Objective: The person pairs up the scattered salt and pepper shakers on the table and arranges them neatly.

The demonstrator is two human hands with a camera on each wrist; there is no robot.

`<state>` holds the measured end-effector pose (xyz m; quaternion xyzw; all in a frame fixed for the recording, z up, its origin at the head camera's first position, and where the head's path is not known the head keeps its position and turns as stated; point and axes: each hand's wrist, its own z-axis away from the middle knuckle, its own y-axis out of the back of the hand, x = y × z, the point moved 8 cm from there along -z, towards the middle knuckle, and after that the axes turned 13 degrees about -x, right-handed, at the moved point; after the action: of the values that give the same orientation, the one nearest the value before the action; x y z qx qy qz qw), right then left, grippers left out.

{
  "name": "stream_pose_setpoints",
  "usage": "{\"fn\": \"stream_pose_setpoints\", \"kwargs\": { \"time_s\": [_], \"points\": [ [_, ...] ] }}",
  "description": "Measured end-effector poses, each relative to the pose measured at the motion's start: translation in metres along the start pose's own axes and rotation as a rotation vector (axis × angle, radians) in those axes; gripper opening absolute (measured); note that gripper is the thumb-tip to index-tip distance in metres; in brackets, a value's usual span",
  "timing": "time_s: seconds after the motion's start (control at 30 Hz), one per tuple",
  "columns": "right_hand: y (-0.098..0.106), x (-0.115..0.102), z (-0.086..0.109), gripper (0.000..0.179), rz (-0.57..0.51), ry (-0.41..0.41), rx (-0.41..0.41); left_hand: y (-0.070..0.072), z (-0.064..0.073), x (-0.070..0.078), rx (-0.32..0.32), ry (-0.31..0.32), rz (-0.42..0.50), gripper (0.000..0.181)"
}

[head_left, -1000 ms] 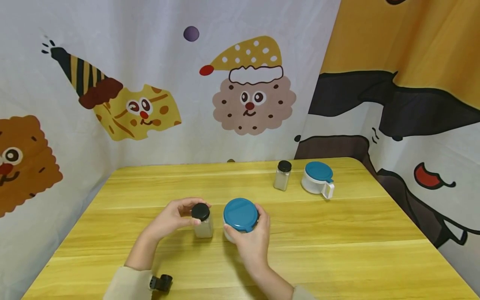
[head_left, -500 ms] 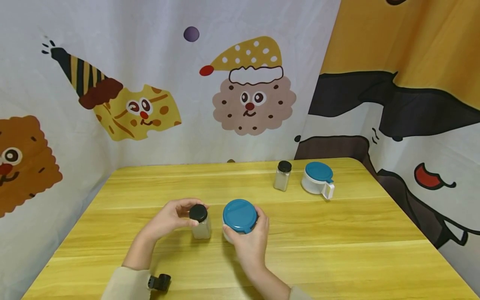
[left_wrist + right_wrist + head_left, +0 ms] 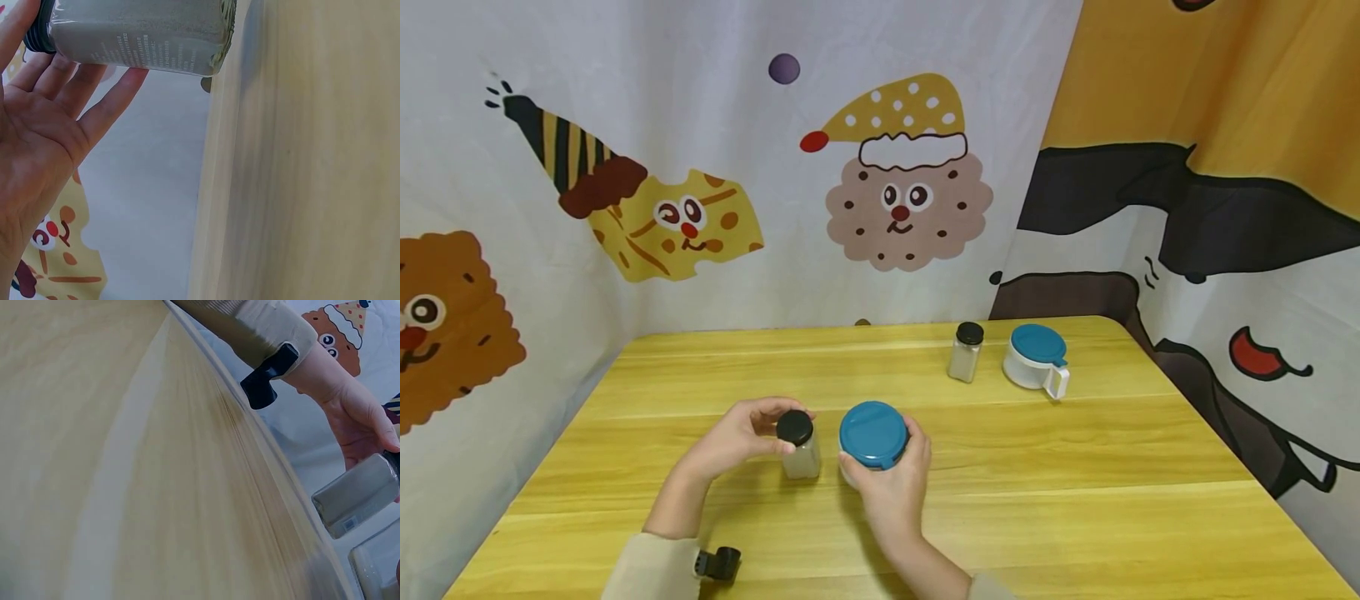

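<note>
My left hand (image 3: pixel 737 440) grips a spice jar (image 3: pixel 802 461) by its black cap, thumb on the near side and fingers behind. Grey powder and fine print show through the jar's clear square body in the left wrist view, where its base is close over the tabletop. To its right, my right hand (image 3: pixel 891 500) holds a round seasoning pot with a blue lid (image 3: pixel 872 433), thumb in front and fingers round the right side. The pot's clear wall (image 3: pixel 375 565) and whitish contents show at the right wrist view's lower corner. A small gap separates jar and pot.
A second black-capped spice jar (image 3: pixel 965 360) stands at the back right of the wooden table (image 3: pixel 1075 517). Beside it is a white pot with a blue lid (image 3: pixel 1037 343) and a handle. A cartoon-printed curtain (image 3: pixel 715 292) hangs behind. A black camera mount (image 3: pixel 720 564) sits on the left wrist.
Both hands have drifted slightly left and toward me, carrying the spice jar and the blue-lidded seasoning pot. Their grips are unchanged, and the things at the back stay put.
</note>
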<state>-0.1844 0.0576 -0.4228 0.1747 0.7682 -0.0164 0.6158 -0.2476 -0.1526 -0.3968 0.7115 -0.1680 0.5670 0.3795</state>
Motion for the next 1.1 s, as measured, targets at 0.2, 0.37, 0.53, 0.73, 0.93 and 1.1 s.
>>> {"fn": "stream_pose_setpoints", "kwargs": {
  "time_s": [0.2,0.37,0.53,0.73,0.93,1.1],
  "points": [
    [-0.003,0.002,0.001,0.09,-0.005,-0.005,0.0,0.001,0.001,-0.001,0.0,0.004,0.005,0.046],
    [-0.005,0.003,0.001,0.09,-0.005,-0.008,0.01,0.002,0.002,-0.003,0.003,0.02,-0.003,0.046],
    [-0.008,0.005,0.001,0.091,-0.004,-0.021,0.01,0.003,0.002,-0.004,0.0,0.029,-0.001,0.047],
    [-0.01,0.005,0.002,0.091,0.008,-0.026,0.015,0.003,0.003,-0.004,-0.003,0.03,0.009,0.049],
    [-0.012,0.005,0.004,0.092,0.038,-0.027,0.021,0.002,0.003,-0.004,-0.012,0.022,0.032,0.051],
    [-0.012,0.004,0.005,0.092,0.043,-0.046,0.032,0.003,0.003,-0.004,-0.017,0.017,0.035,0.052]
  ]
}}
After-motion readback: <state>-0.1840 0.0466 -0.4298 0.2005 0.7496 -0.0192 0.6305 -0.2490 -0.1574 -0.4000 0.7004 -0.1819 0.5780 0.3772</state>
